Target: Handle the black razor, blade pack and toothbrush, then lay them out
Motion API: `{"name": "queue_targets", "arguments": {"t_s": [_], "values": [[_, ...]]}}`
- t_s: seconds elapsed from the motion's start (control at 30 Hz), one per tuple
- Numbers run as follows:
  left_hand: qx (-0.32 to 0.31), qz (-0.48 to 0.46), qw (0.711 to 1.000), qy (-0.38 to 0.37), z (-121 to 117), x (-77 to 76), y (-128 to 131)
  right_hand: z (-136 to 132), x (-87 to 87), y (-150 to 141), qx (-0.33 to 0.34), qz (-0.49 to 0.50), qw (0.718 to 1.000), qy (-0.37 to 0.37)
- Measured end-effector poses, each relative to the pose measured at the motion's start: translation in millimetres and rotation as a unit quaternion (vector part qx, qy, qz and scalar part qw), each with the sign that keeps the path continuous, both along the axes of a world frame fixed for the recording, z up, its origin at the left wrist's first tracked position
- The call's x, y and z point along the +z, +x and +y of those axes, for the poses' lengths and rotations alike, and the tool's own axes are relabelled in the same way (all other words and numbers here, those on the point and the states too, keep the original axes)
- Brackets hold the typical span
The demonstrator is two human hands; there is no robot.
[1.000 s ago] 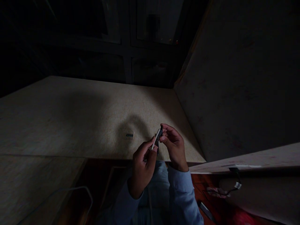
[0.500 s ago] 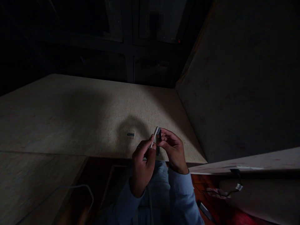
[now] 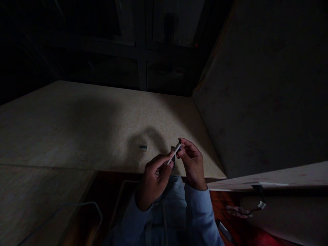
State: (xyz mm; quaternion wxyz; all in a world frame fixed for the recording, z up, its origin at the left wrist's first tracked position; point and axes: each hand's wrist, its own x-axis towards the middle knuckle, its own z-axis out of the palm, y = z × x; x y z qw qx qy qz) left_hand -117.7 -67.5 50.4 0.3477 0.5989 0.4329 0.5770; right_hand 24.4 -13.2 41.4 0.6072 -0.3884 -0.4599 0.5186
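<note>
My left hand [image 3: 155,174] is closed around a white-handled toothbrush [image 3: 174,153], which slants up and to the right. The brush head, its dark bristles now mostly hidden, meets a small dark piece [image 3: 180,140] pinched in the fingertips of my right hand [image 3: 192,162]. What kind of piece it is I cannot make out. Both hands are just above the front edge of the pale tabletop [image 3: 123,112]. Partly hidden behind the toothbrush, a dark flat object [image 3: 174,164] lies on the table. Farther left is another small dark strip-like object [image 3: 142,147].
A patterned wall panel [image 3: 256,102] rises along the table's right side. Dark window frames [image 3: 140,61] stand behind the table. A pale cable [image 3: 84,203] loops at the lower left. On the floor to the right lie a dark flat object [image 3: 225,231] and a black cord [image 3: 256,207].
The toothbrush has tilted farther right and its bristles have turned toward the dark piece. My right hand has shifted slightly right, with the piece now mostly covered by its fingers.
</note>
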Motion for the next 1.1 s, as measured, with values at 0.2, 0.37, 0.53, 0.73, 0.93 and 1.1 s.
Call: {"name": "queue_targets", "arguments": {"t_s": [0.2, 0.37, 0.53, 0.73, 0.93, 1.1], "values": [[-0.044, -0.029, 0.997, -0.063, 1.9, -3.0, -12.0, -0.9, 1.2, -2.5, 0.005, 0.025, 1.000, -0.001], [-0.044, -0.074, 0.988, -0.130, 3.9, -2.9, -15.4, -1.7, 0.4, -3.6, 0.009, 0.021, 1.000, -0.003], [0.011, -0.195, 0.964, -0.180, 8.3, 1.1, -10.6, -6.2, 5.3, -6.0, 0.028, -0.014, 1.000, 0.004], [-0.009, -0.274, 0.928, -0.253, 8.9, 7.9, -4.9, -11.3, 6.4, -11.4, 0.005, -0.191, 0.974, 0.124], [-0.049, -0.268, 0.917, -0.291, 14.8, -2.1, -6.9, -11.3, 6.8, -6.4, -0.001, -0.310, 0.922, 0.232], [-0.058, -0.257, 0.916, -0.302, 18.1, -8.2, -8.4, -10.1, 6.5, -3.4, 0.000, -0.341, 0.905, 0.255]]}}
